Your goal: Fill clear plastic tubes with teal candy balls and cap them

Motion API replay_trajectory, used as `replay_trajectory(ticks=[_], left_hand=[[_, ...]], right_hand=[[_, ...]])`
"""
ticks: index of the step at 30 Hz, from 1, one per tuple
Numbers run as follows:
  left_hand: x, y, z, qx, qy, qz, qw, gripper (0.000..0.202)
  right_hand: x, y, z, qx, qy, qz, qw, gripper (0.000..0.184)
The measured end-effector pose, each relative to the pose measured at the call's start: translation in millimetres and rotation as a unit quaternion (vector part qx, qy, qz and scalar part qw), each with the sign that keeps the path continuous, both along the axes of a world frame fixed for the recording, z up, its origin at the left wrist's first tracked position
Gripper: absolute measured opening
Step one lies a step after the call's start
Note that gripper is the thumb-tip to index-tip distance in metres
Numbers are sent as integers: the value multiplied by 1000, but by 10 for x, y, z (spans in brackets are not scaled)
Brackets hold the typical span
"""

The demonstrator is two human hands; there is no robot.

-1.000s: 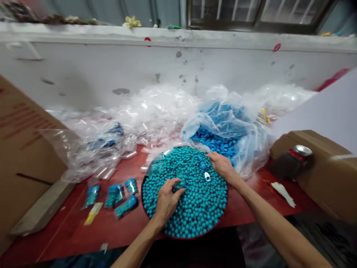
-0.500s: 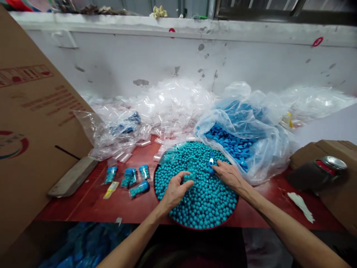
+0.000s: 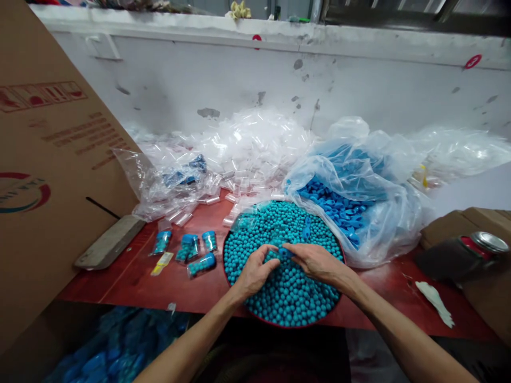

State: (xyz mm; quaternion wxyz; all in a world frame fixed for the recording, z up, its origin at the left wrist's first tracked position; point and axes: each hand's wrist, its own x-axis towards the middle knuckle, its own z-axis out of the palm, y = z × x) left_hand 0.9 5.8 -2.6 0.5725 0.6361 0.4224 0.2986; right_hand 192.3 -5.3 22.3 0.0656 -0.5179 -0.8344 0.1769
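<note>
A round red-rimmed basin (image 3: pixel 344 298) is full of small teal balls (image 3: pixel 291 298). Over it, my left hand (image 3: pixel 255 271) is closed round a clear plastic tube (image 3: pixel 272 255) with teal balls in it, largely hidden by the fingers. My right hand (image 3: pixel 319 261) pinches a blue cap (image 3: pixel 286 252) right at the tube's end; whether the two touch cannot be made out. Another blue cap (image 3: pixel 306 230) lies on the balls just beyond the right hand.
Several capped tubes of balls (image 3: pixel 202 265) lie on the red table (image 3: pixel 147 290) at left. Behind are heaped clear tubes (image 3: pixel 255 143) and a plastic bag of blue caps (image 3: pixel 339 205). A cardboard box (image 3: pixel 59 159) flanks the left; a metal-topped dark jar (image 3: pixel 463 258) is at right.
My right hand has moved left across the basin, bringing a blue cap to the tube in my left hand. The left hand stays over the balls. The view has shifted slightly.
</note>
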Motion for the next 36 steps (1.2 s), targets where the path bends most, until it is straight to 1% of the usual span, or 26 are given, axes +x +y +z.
replay_trajectory(ticks=[2, 3, 5, 7, 9, 12, 14, 16, 19, 21, 22, 23, 26, 28, 31, 34, 36], left_hand=[[-12, -6, -1, -7, 2, -3, 1000, 25], [-13, -10, -4, -7, -1, -3, 1000, 26], [-5, -17, -14, -1, -23, -4, 1000, 24], [12, -25, -25, -7, -56, -11, 998, 22], [25, -35, -32, -20, -82, -18, 996, 21], [24, -59, -21, -28, -83, -15, 996, 21], [16, -82, 4, -12, -70, -6, 997, 22], [10, -107, 37, 12, -58, 0, 998, 25], [11, -133, 75, 30, -49, -2, 998, 32], [14, -141, 80, 31, -42, 3, 999, 38], [13, -142, 77, 32, -39, 8, 999, 41], [12, -141, 71, 34, -37, 13, 999, 44], [-2, -135, 47, 46, -39, 15, 998, 47], [-11, -131, 36, 58, -41, 9, 997, 47], [-15, -131, 41, 68, -44, 1, 997, 45], [-7, -148, 69, 42, -47, -16, 998, 41], [4, -166, 87, 25, -46, -19, 998, 35]], right_hand=[[41, -16, 54, -11, -15, -49, 999, 34], [45, -22, 81, -12, 2, -78, 997, 33], [12, -33, 123, -40, 89, -108, 989, 29], [-63, -40, 134, -98, 192, -99, 971, 22], [-138, -39, 113, -129, 250, -80, 956, 17], [-189, -28, 64, -112, 271, -62, 954, 15], [-186, -27, 41, -128, 290, -60, 947, 16], [-178, -35, 26, -169, 326, -70, 927, 16], [-188, -60, 7, -221, 390, -93, 889, 17], [-206, -74, 4, -241, 402, -100, 878, 18], [-213, -78, 11, -239, 396, -98, 881, 18], [-217, -81, 23, -227, 381, -93, 891, 18], [-204, -81, 96, -149, 296, -66, 941, 17], [-178, -78, 155, -114, 231, -48, 965, 18], [-136, -70, 227, -111, 177, -24, 978, 21], [-114, -65, 262, -112, 148, 1, 983, 24], [-123, -71, 262, -99, 131, 9, 986, 25]])
